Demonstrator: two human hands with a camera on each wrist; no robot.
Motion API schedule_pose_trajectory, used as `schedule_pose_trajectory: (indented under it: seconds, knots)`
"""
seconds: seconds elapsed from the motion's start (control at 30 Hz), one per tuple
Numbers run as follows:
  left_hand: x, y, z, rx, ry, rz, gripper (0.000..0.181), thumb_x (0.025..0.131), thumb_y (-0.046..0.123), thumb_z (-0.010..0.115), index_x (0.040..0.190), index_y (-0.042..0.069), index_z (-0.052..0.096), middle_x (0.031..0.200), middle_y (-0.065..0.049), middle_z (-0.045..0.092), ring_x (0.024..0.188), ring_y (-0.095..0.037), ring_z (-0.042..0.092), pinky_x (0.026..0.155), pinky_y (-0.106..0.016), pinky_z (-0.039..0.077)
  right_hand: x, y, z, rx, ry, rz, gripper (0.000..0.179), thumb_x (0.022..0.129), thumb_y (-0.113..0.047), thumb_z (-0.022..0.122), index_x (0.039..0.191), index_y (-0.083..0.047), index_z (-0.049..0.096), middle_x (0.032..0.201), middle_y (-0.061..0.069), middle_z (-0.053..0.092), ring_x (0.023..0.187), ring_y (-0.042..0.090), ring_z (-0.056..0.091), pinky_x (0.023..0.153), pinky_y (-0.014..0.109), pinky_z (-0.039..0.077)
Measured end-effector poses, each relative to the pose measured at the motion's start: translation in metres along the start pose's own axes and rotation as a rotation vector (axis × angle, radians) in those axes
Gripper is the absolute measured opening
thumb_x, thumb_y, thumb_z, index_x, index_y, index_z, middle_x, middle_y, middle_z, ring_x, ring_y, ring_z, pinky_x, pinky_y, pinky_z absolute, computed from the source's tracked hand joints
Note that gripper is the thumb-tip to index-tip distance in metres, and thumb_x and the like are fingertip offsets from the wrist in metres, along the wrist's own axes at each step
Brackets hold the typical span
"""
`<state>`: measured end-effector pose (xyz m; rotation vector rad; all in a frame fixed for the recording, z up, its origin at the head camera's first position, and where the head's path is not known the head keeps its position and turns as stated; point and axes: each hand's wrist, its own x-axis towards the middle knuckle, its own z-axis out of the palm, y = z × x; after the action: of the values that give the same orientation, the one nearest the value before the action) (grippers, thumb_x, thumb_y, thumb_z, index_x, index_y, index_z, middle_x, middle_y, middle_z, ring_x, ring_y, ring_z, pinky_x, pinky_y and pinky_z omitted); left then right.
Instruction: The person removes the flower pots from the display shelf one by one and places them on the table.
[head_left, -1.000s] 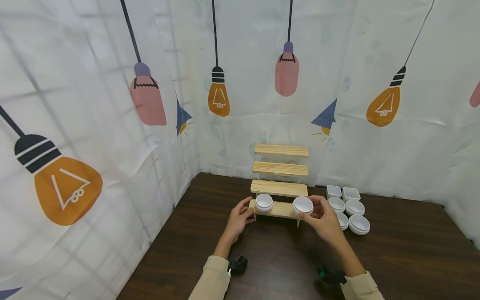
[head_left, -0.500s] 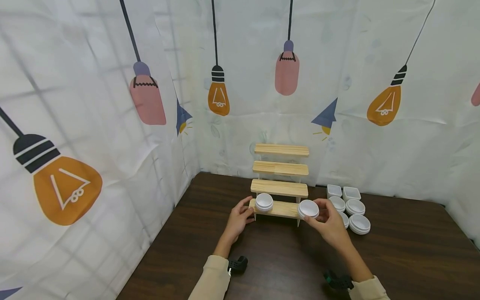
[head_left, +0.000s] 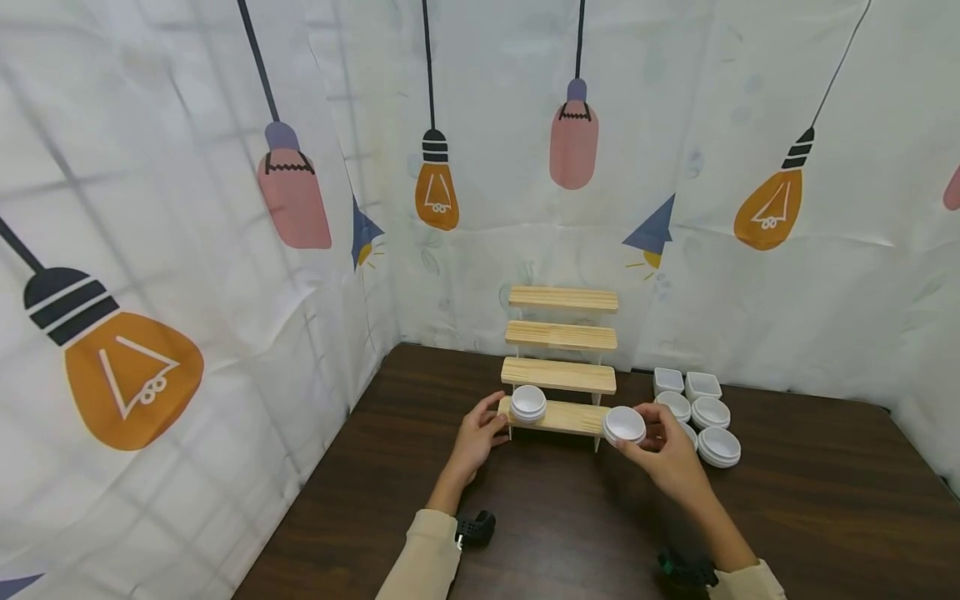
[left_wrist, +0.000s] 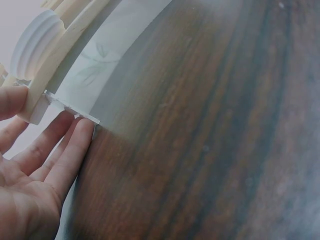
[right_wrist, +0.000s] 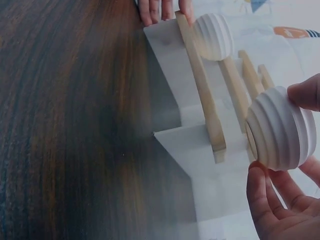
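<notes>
A tiered wooden display stand (head_left: 558, 374) on clear supports rises in steps at the table's back. Its lowest board (head_left: 570, 418) carries a small white ribbed bowl (head_left: 528, 403) near the left end. My left hand (head_left: 476, 437) holds that end, thumb at the board and fingers against the clear support (left_wrist: 75, 111). My right hand (head_left: 670, 454) pinches a second white ribbed bowl (head_left: 624, 425) by its side, at the board's right end. In the right wrist view this bowl (right_wrist: 280, 130) appears lifted clear of the board, its ridged outside showing.
Right of the stand, several white dishes stand grouped on the dark wooden table (head_left: 555, 517): round ribbed bowls (head_left: 718, 447) in front, square dishes (head_left: 702, 387) behind. A white cloth (head_left: 480, 275) printed with lamps hangs behind the table and along its left.
My right hand has drawn its bowl rightward and slightly down, from on the lowest board to its right end. The left hand and the other bowl have stayed put.
</notes>
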<state>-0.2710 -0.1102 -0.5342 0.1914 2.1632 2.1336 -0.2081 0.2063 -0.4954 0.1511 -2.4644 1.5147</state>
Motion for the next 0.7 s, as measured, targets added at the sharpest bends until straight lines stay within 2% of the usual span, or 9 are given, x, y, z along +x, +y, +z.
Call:
schedule_pose_trajectory:
  seconds: [0.17,0.33,0.7]
  knots:
    - [0.002,-0.008,0.0,0.011,0.014,0.02,0.048,0.106,0.014,0.056,0.153,0.008,0.046,0.115,-0.018,0.067,0.103,-0.015,0.063,0.091,-0.042,0.063,-0.002,0.002,-0.002,-0.019,0.001,-0.006,0.054,0.084,-0.017,0.086,0.128,-0.005,0.056,0.115,0.01,0.062,0.091,0.005,0.057,0.077,0.019,0.056]
    - [0.002,-0.009,0.0,0.02,0.022,0.033,0.047,0.106,0.015,0.056,0.152,0.008,0.048,0.111,-0.014,0.069,0.103,-0.016,0.064,0.087,-0.038,0.063,-0.003,0.007,-0.004,-0.02,-0.01,-0.002,0.056,0.084,-0.016,0.086,0.129,-0.003,0.055,0.117,0.011,0.061,0.091,0.006,0.058,0.075,0.019,0.056]
    - [0.001,-0.008,0.001,0.018,0.016,0.003,0.049,0.106,0.013,0.055,0.154,0.008,0.044,0.114,-0.018,0.067,0.107,-0.02,0.064,0.093,-0.046,0.062,-0.008,0.017,-0.009,-0.01,-0.013,-0.008,0.055,0.084,-0.012,0.085,0.129,-0.001,0.054,0.119,0.012,0.059,0.092,0.002,0.058,0.074,0.016,0.056]
